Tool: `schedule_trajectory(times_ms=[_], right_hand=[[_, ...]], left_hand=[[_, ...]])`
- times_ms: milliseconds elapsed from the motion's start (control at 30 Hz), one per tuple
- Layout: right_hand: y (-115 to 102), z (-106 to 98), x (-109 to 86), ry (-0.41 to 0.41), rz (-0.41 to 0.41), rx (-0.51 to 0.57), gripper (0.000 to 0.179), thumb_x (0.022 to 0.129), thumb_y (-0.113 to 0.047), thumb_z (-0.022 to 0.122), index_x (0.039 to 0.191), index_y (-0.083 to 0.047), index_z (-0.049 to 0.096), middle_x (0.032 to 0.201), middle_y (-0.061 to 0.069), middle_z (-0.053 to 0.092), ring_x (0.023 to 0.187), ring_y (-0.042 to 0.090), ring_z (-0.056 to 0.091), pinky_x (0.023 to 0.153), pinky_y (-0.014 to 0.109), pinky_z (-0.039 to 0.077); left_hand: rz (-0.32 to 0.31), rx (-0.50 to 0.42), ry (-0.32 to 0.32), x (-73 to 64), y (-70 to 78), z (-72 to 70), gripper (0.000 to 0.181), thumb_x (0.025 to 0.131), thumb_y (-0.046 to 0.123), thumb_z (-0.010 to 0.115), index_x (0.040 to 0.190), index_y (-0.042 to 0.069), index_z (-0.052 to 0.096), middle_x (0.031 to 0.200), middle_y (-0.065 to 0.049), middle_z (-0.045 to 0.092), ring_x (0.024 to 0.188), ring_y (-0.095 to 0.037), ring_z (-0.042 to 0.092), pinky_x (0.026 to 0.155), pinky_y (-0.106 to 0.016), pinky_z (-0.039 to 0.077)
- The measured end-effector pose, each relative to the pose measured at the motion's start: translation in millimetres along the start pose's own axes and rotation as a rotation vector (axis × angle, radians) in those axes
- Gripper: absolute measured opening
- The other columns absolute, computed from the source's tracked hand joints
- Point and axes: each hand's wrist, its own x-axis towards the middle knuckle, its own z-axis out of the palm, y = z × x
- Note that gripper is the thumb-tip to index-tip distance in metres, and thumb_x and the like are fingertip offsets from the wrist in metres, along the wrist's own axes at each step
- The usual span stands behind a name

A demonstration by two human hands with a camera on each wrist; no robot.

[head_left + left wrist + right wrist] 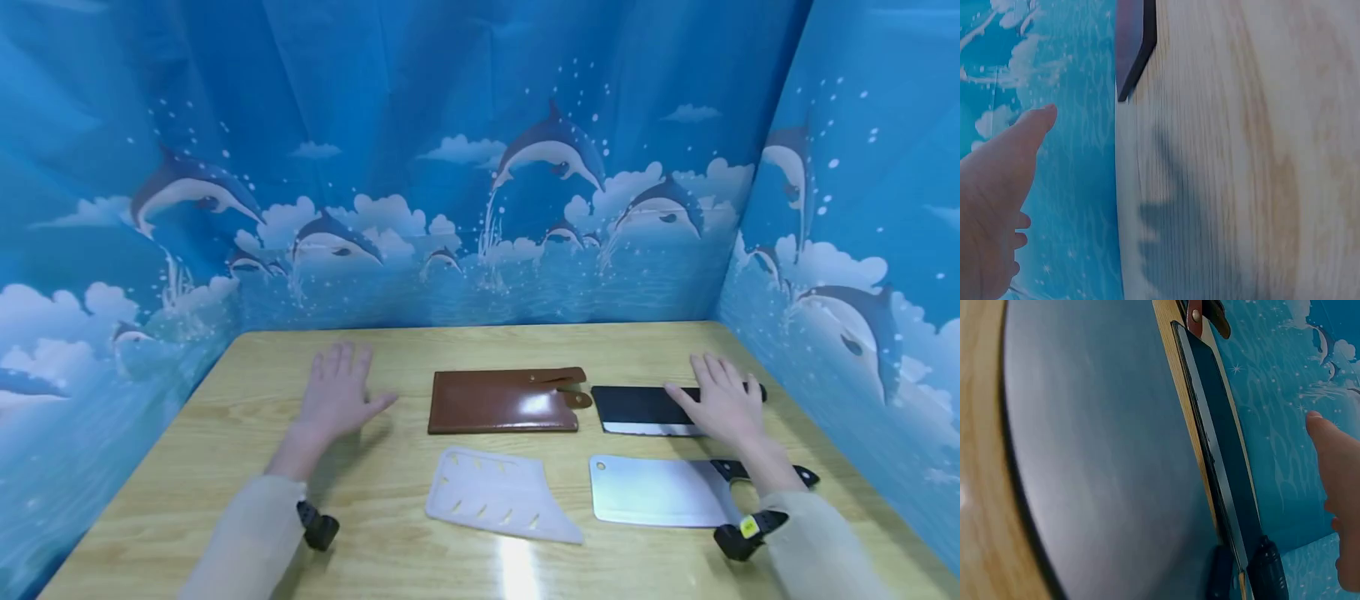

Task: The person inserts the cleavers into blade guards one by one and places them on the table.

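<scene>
My left hand [336, 396] is held out over the left part of the table, fingers straight and thumb spread, holding nothing. On the other side my right hand [726, 404] hovers with straight fingers over a black-bladed cleaver [637, 407], hiding part of its handle end. Nearer to me lies a silver cleaver [660, 492] with a black handle, partly behind my right wrist. A brown leather sheath [495, 402] with a strap lies flat in the middle. In front of it rests a translucent white blade guard [498, 496] with several slots.
The wooden table [210, 467] ends at the back against a blue dolphin-print curtain [420, 167], which also closes off both sides. Each wrist carries a small black camera, such as the left wrist camera [318, 527].
</scene>
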Motion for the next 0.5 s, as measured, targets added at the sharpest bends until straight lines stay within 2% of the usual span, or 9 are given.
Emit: schedule_trajectory(times_ms=[133, 300, 500], right_hand=[[9.6, -3.9, -8.1, 0.032, -0.013, -0.011, 0.082, 0.091, -0.058, 0.040, 0.141, 0.007, 0.029, 0.141, 0.032, 0.027, 0.128, 0.050, 0.019, 0.099, 0.067, 0.008], [20.4, -16.9, -20.0, 0.051, -0.036, 0.009, 0.078, 0.087, -0.055, 0.053, 0.133, 0.008, 0.042, 0.129, 0.034, 0.042, 0.115, 0.052, 0.037, 0.089, 0.067, 0.027], [38.9, -28.0, -31.8, -0.071, -0.061, 0.174, 0.073, 0.086, -0.042, 0.063, 0.131, 0.010, 0.042, 0.126, 0.035, 0.043, 0.111, 0.053, 0.040, 0.085, 0.065, 0.035]], left_hand=[[0.044, 0.054, 0.004, -1.8, 13.1, -0.9, 0.091, 0.085, 0.061, 0.049, 0.145, -0.001, 0.021, 0.147, -0.029, 0.017, 0.135, -0.045, 0.010, 0.107, -0.058, 0.001], [0.126, 0.106, 0.042, -7.5, 35.7, -5.5, 0.081, 0.087, 0.056, 0.051, 0.142, 0.000, 0.032, 0.140, -0.023, 0.037, 0.128, -0.041, 0.032, 0.105, -0.058, 0.018], [0.273, 0.077, 0.147, -18.3, 64.8, -3.8, 0.064, 0.085, 0.048, 0.060, 0.127, 0.000, 0.051, 0.119, -0.017, 0.057, 0.111, -0.033, 0.052, 0.097, -0.051, 0.036]])
